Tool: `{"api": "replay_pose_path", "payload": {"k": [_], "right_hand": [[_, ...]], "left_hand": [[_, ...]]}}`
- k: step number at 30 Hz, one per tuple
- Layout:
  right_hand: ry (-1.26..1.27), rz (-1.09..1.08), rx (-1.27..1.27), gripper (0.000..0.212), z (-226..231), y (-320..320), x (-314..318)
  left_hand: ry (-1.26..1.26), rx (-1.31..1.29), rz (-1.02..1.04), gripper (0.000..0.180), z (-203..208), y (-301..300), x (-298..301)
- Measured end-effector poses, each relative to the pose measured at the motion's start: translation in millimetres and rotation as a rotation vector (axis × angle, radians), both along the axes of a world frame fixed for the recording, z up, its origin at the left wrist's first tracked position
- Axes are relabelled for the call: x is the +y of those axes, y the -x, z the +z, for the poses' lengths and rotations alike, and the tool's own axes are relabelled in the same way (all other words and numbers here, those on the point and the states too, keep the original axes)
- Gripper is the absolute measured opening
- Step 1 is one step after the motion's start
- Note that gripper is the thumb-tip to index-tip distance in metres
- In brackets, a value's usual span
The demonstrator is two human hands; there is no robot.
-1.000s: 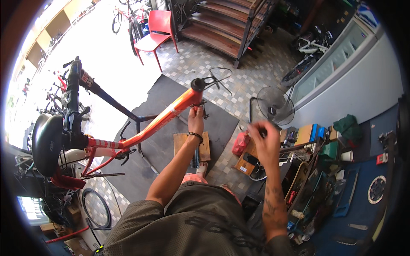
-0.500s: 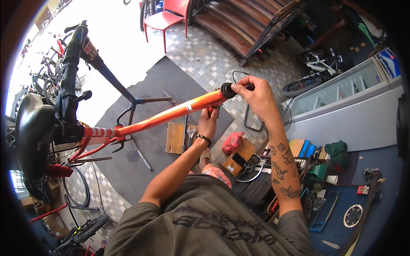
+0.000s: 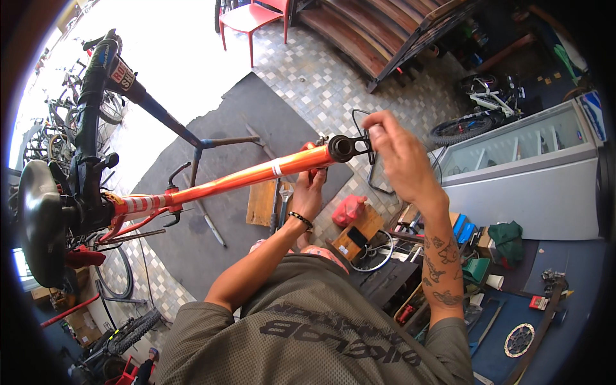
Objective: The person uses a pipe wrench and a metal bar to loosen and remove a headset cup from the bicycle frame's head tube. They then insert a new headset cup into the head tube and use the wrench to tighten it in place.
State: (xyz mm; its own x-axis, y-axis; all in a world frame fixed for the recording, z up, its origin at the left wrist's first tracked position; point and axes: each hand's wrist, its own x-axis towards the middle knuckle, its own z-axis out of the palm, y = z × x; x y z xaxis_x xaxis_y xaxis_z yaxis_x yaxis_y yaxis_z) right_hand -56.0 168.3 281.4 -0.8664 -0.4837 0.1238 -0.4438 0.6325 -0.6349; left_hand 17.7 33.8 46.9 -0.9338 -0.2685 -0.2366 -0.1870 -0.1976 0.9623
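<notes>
An orange bicycle frame (image 3: pixel 244 174) runs across the middle, its open black-rimmed head tube (image 3: pixel 342 148) at the right end. My left hand (image 3: pixel 310 192) grips it from below close to that end; the fingertips are partly hidden behind the tube. My right hand (image 3: pixel 401 157) is beside the head tube, thumb and fingers closed on a small black part with openings (image 3: pixel 364 146). That part sits right by the rim of the tube; whether it touches cannot be told. A thin black cable (image 3: pixel 354 115) loops behind it.
A black repair stand (image 3: pixel 96 122) and a saddle (image 3: pixel 40 221) are at the left. Below lies a wooden block (image 3: pixel 260 204) with an adjustable wrench (image 3: pixel 285 196). A red bag (image 3: pixel 349 210) and a phone (image 3: pixel 357 237) are near the tool-covered bench (image 3: pixel 545 256) at right.
My right hand has moved right, off the tube's end, so the opening now shows and a black part is seen at its fingers. My left hand keeps its grip. The view has shifted slightly.
</notes>
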Motion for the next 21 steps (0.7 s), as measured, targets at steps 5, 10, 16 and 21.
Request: {"api": "replay_pose_path", "payload": {"k": [5, 10, 16, 21], "right_hand": [[0.054, 0.126, 0.058, 0.020, 17.8, 12.5, 7.1], [-0.016, 0.338, 0.139, 0.027, 29.3, 6.4, -1.6], [-0.082, 0.305, 0.020, 0.042, 22.8, 6.3, -14.6], [-0.222, 0.431, 0.172, 0.037, 24.1, 6.0, -19.0]], "left_hand": [[0.008, 0.024, 0.040, 0.036, -1.2, -1.6, 2.3], [-0.138, 0.061, 0.133, 0.046, -5.6, -4.9, 11.2], [-0.217, 0.110, 0.121, 0.051, -11.1, -2.2, 9.9], [-0.266, 0.124, 0.163, 0.052, -12.5, 0.9, 12.3]]}}
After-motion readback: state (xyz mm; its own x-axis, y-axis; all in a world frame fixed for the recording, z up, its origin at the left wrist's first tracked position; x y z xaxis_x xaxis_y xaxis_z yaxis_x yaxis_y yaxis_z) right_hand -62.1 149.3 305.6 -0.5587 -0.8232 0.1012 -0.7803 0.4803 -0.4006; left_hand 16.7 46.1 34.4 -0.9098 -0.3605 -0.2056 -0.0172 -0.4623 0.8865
